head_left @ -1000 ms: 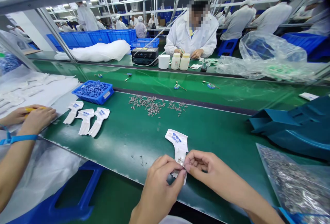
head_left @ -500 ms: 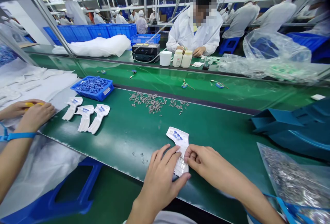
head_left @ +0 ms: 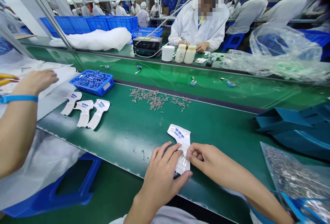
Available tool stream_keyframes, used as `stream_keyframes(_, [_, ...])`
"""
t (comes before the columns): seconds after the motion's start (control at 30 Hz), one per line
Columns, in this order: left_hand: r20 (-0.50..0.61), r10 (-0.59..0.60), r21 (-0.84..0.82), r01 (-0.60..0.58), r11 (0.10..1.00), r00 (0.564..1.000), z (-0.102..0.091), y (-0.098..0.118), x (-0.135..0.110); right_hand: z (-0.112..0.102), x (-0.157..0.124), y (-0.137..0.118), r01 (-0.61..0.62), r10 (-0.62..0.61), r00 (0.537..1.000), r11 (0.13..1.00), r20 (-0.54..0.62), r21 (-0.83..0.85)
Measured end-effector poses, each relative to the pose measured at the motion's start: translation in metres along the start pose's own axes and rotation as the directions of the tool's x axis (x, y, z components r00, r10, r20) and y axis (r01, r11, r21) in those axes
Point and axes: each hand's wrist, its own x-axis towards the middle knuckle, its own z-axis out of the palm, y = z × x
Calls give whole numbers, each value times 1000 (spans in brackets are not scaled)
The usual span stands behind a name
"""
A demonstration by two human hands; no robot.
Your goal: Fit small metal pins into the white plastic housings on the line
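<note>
A white pistol-shaped plastic shell with small blue pieces in its wide end lies on the green bench in front of me. My left hand holds it down, fingers across its left side and thumb by its lower end. My right hand is pinched at the shell's right edge, near the middle; whatever is between the fingertips is too small or hidden to make out. Beyond the hands lies a scatter of small metal screws. Three similar shells with blue pieces rest to the left.
A blue bin of blue parts stands back left. A co-worker's arm is at the far left, near a yellow-handled tool. Teal trays and a bag of metal parts lie right. Small wired boards lie on the green belt behind.
Both my hands stay on the shell with little movement. The co-worker's hand at left has lifted and shifted. The wired boards have moved right along the belt, and the view has shifted slightly.
</note>
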Motion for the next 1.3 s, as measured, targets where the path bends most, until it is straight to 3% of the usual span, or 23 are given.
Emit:
stream_keyframes(0.23, [0,-8,-6,8,1000,1000,0,1,-1,3,0,0,-18,17,999,999,43,35])
stream_keyframes(0.57, [-21,0,-6,0,1000,1000,0,1,0,9,2,7,10,-10,999,1000,-37,1])
stream_keyframes(0.73, [-49,27,14,-27,1000,998,-1,1,-1,18,3,13,47,-33,997,980,-72,195])
stream_keyframes(0.87, [-96,48,27,-46,999,994,5,-12,-4,36,7,13,5,62,991,869,-119,495])
stream_keyframes(1.0, [-154,72,-12,-74,997,985,15,-23,-3,46,16,7,123,2,972,845,-233,520])
stream_keyframes(1.07, [-217,45,-28,-53,998,975,12,-28,-3,37,26,3,187,-59,965,834,-254,520])
stream_keyframes(1.17, [-327,-31,68,56,996,944,-12,-49,-1,0,58,0,224,-71,957,795,-280,564])
stream_keyframes(1.23, [-393,-92,204,184,962,915,-38,-76,0,-36,90,1,240,-28,923,822,-383,516])
stream_keyframes(1.3, [-520,-142,324,349,879,842,-65,-111,-1,-74,122,6,225,26,861,876,-508,426])
